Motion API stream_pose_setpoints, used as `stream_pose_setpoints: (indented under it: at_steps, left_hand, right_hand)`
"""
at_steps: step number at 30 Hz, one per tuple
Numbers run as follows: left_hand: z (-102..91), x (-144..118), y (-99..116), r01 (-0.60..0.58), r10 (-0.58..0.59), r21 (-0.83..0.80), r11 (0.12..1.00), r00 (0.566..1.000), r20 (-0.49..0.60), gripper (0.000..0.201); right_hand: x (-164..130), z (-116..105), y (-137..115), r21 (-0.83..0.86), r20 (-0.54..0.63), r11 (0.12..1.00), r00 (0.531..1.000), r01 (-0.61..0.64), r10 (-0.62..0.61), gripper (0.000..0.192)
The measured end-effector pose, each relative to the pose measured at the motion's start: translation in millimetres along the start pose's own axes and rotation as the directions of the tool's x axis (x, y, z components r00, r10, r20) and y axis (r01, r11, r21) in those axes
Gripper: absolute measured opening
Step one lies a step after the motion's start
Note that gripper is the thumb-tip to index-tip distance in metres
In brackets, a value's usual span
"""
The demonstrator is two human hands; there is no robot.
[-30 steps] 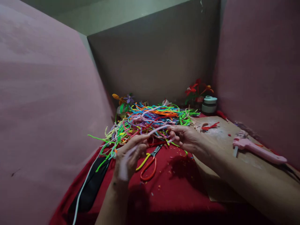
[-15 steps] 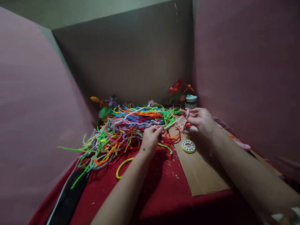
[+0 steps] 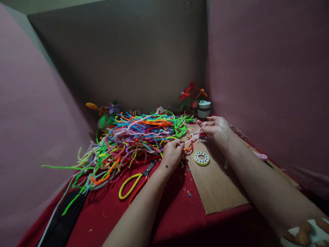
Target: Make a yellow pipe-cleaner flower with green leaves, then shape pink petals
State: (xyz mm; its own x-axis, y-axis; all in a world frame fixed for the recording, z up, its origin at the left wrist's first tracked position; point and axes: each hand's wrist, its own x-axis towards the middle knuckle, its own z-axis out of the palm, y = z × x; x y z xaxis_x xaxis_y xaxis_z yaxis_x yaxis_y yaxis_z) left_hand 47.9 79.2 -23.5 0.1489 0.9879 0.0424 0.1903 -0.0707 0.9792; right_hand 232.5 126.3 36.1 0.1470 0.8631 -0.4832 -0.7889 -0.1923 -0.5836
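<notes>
A pale pink pipe cleaner [image 3: 191, 139] is held stretched between both hands above the table's middle. The left hand [image 3: 172, 155] is closed, its fingers pinched on one end; the right hand [image 3: 215, 128] has its fingers clamped on the other. A multicoloured pipe cleaner pile [image 3: 133, 137] lies toward the far left corner, scissors [image 3: 135, 180] nearer the front edge, a white ring [image 3: 202, 158] on the wooden board [image 3: 218, 185].

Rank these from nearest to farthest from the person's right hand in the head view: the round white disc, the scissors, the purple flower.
From the right hand:
1. Round white disc, just below it on the wooden board.
2. Scissors, lower left on the red cloth.
3. Purple flower, far left at the back.
</notes>
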Motion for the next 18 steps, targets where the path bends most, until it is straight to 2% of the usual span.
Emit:
stream_pose_setpoints:
  at_steps: [4,7,9,11,12,13,14,16,17,18]
  left_hand:
    - [1.6,-0.9,-0.2,-0.039,0.039,-0.024,0.999,0.999,-0.011,0.012]
    - [-3.3,-8.3,11.9,-0.099,0.097,-0.058,0.993,0.994,-0.050,0.012]
    - [-15.4,-17.5,29.2,-0.153,0.143,-0.089,0.984,0.984,-0.104,0.016]
    - [-37.1,-28.0,51.1,-0.239,0.209,-0.117,0.964,0.953,-0.220,0.022]
    - [-51.4,-32.9,62.0,-0.347,0.279,-0.143,0.927,0.893,-0.354,0.020]
    - [-67.8,-37.2,72.0,-0.462,0.332,-0.159,0.872,0.799,-0.502,0.016]
    - [-85.7,-40.7,80.4,-0.551,0.365,-0.156,0.820,0.712,-0.599,0.011]
    - [-124.2,-45.8,90.2,-0.643,0.366,-0.102,0.759,0.552,-0.749,0.005]
    - [-143.8,-47.7,91.3,-0.674,0.362,-0.019,0.739,0.420,-0.832,0.005]
    - [-162.7,-49.5,89.6,-0.676,0.359,0.098,0.731,0.258,-0.897,0.006]
  right_hand:
    - [1.6,-0.8,1.9,-0.014,0.001,1.000,1.000,0.027,-0.027,0.021]
    - [-1.0,-2.1,3.3,-0.043,0.040,0.997,0.997,0.069,-0.067,0.020]
    - [-4.9,-1.8,3.8,-0.072,0.088,0.989,0.989,0.126,-0.119,0.018]
    - [-8.3,0.9,4.0,-0.114,0.132,0.972,0.973,0.205,-0.189,0.017]
    - [-9.1,3.6,4.1,-0.147,0.147,0.958,0.963,0.248,-0.227,0.017]
    - [-8.9,7.3,4.5,-0.190,0.158,0.938,0.952,0.289,-0.262,0.017]
    - [-7.5,11.9,5.3,-0.245,0.169,0.912,0.941,0.329,-0.294,0.016]
    - [-1.2,23.2,8.6,-0.387,0.195,0.830,0.915,0.402,-0.352,0.012]
    - [3.5,29.3,11.2,-0.470,0.214,0.770,0.902,0.432,-0.376,0.011]
    - [9.1,35.0,14.4,-0.559,0.232,0.693,0.888,0.456,-0.397,0.012]
